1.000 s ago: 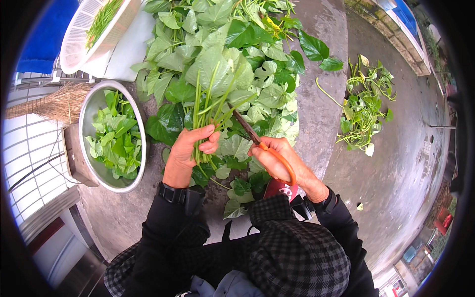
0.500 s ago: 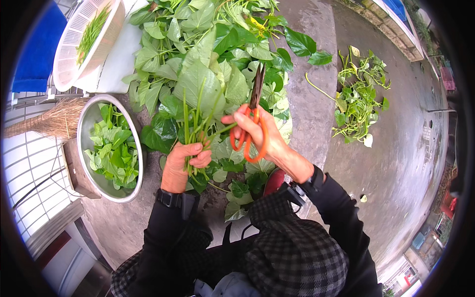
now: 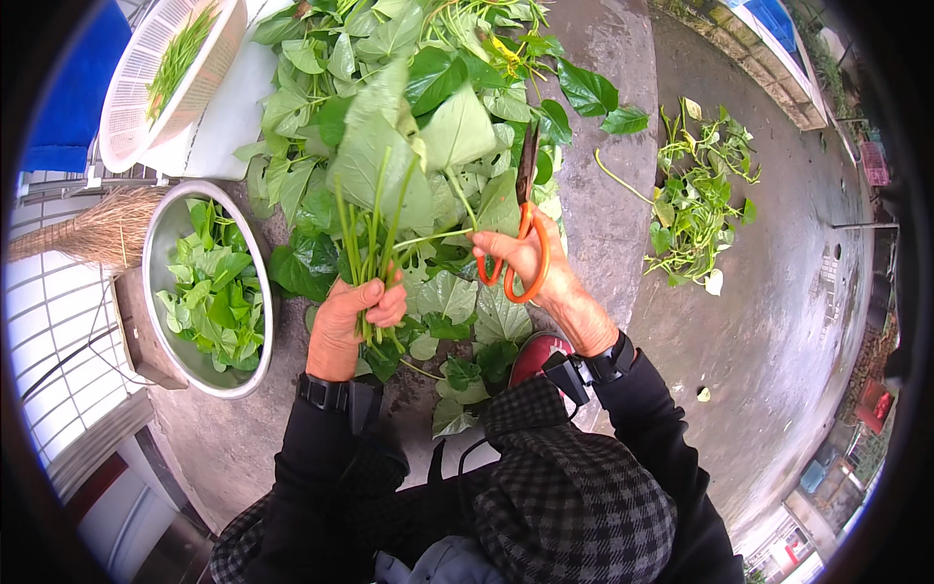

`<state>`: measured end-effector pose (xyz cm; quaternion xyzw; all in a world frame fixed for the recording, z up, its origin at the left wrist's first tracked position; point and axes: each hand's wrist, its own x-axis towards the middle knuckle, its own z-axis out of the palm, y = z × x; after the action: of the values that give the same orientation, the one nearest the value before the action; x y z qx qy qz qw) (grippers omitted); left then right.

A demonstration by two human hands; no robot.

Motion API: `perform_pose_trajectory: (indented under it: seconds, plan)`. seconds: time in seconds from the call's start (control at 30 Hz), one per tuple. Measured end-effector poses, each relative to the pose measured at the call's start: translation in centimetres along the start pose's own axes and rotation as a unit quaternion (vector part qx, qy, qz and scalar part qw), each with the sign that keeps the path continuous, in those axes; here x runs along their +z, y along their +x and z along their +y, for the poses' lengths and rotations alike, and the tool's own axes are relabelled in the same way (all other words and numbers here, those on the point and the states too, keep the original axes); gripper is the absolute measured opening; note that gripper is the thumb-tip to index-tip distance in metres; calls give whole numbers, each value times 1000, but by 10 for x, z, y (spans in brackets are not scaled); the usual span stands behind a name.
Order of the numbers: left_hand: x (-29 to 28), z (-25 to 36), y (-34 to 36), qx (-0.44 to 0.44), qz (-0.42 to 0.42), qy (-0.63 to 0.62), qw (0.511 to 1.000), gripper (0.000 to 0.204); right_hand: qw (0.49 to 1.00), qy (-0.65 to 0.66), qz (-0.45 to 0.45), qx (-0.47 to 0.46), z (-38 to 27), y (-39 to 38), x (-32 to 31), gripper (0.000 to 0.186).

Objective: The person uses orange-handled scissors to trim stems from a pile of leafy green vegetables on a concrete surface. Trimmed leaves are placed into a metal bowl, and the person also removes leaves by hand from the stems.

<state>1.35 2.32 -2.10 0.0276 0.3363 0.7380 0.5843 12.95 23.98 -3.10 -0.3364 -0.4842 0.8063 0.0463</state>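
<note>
My left hand (image 3: 350, 316) is closed around a bunch of green leaf stems (image 3: 370, 238), their upper ends standing up past my fingers. Orange-handled scissors (image 3: 527, 170) hang on the fingers of my right hand (image 3: 535, 261), dark blades pointing away from me. The thumb and fingertips of that hand also pinch a thin green stem, which runs across from the bunch and carries a broad leaf (image 3: 457, 127). Beyond both hands spreads a large heap of leafy vines (image 3: 302, 156) on the ground.
A metal basin (image 3: 269, 321) with picked leaves stands at the left. Behind it are a straw broom (image 3: 97, 229) and a white plastic basket (image 3: 122, 122) holding green stems. A smaller vine pile (image 3: 700, 195) lies on the concrete at the right. My red shoe (image 3: 535, 358) is below the right hand.
My right hand has moved a little to the right with the scissors. A leaf on the pinched stem now stands up between my hands. My left hand keeps its hold on the bunch.
</note>
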Motion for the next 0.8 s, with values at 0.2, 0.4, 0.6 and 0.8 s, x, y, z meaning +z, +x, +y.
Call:
perform_pose_trajectory:
  seconds: [0.2,0.4,0.6,0.8]
  plan:
    - [18,-23,20,50,208,182,960,25,993,90,-55,55,13,-17,14,30]
    - [38,-47,28,110,282,228,925,13,996,53,-73,-14,37,-18,28,24]
    - [17,-20,22,94,281,173,939,13,997,58,-57,12,16,-22,1,27]
    - [4,8,16,138,264,183,937,18,970,-68,-211,97,-12,-50,-24,27]
